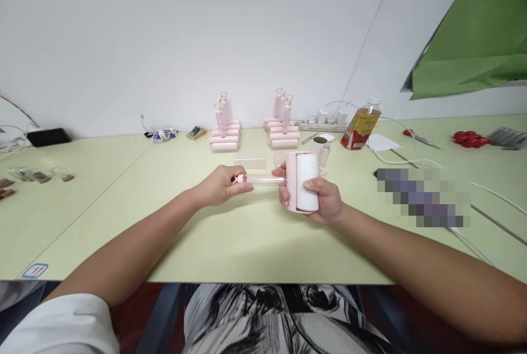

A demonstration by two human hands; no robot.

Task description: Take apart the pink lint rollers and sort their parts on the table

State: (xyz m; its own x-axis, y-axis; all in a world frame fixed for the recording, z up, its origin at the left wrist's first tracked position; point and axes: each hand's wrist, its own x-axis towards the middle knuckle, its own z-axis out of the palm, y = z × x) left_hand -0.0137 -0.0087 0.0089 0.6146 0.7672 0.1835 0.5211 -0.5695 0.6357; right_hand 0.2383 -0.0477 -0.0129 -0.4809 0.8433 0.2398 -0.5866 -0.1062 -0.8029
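Observation:
Both hands hold one lint roller (pixel 307 183), lifted above the near part of the table. Its pink head with the white sticky roll is wrapped by my right hand (pixel 319 197), thumb pressed on the roll. My left hand (pixel 230 184) pinches the pink end cap of the clear handle (pixel 265 180), which points left from the head. Behind my hands, a clear pinkish cover (pixel 250 161) lies on the table. Another clear handle (pixel 323 156) is partly hidden behind the roller head.
Several assembled lint rollers stand in a left row (pixel 224 140) and a right row (pixel 284 137) by the wall. To the right are a drink bottle (pixel 362 126), a power strip (pixel 323 125), cables and red-handled scissors (pixel 470 139). Small clear cups (pixel 39 175) sit far left.

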